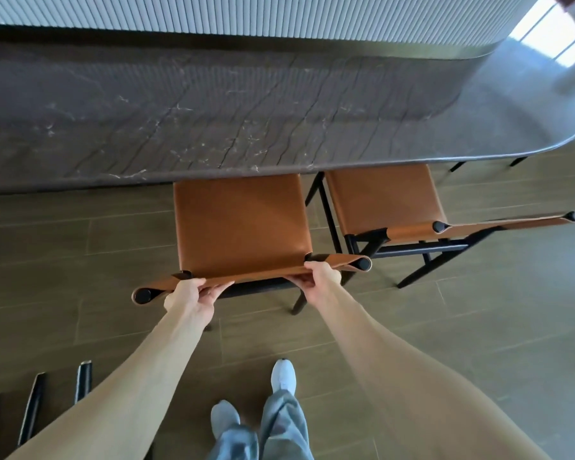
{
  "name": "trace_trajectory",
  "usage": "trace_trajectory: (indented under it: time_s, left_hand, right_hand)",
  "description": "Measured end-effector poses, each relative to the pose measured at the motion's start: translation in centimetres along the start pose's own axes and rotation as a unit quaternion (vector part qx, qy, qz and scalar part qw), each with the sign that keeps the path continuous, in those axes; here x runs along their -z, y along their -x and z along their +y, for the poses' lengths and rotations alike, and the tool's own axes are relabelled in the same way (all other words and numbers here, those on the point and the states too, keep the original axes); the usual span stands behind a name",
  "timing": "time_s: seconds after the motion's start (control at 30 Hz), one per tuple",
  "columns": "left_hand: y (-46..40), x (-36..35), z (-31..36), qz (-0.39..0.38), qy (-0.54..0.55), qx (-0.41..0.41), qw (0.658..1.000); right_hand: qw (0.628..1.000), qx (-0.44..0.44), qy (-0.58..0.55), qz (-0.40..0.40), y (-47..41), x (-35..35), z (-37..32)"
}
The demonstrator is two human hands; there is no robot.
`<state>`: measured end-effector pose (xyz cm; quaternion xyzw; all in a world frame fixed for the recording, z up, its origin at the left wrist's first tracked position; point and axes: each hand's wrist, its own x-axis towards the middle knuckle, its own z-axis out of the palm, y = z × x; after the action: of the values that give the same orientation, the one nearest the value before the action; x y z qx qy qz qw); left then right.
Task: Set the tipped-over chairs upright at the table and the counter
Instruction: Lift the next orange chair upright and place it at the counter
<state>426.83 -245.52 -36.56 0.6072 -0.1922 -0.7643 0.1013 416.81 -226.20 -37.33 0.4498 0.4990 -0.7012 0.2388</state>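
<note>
A tan leather chair [241, 224] with a black frame stands upright at the dark marble counter [246, 111], its seat partly under the counter's edge. My left hand [193, 295] grips the left part of its leather backrest top. My right hand [319, 278] grips the right part of the same backrest. A second tan chair [385, 197] stands upright just to the right, also tucked at the counter.
Black legs of another chair [458, 166] show under the counter's curved right end. Several black bars [82, 381] lie on the wood floor at the lower left. My feet in pale shoes [283, 375] stand behind the chair. A ribbed white wall [213, 11] rises behind the counter.
</note>
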Motion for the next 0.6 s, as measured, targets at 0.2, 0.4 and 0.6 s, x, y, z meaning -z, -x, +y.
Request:
trace_trajectory:
  time_s: [0.2,0.4,0.6]
  left_hand:
    - [-1.4,-2.5,1.7,-0.019,-0.003,-0.022,1.0]
    - [-1.8,-3.2,1.9,-0.003,-0.006,-0.018,1.0]
    - [-1.8,-2.3,2.4,-0.051,-0.02,0.012,0.998]
  right_hand:
    - [0.999,-0.014,-0.002,-0.032,-2.1,-2.9,-1.9]
    - [0.999,-0.019,0.022,-0.024,-2.7,-3.5,-2.6]
    - [0.989,-0.039,0.068,-0.128,-2.3,-2.2,-3.3]
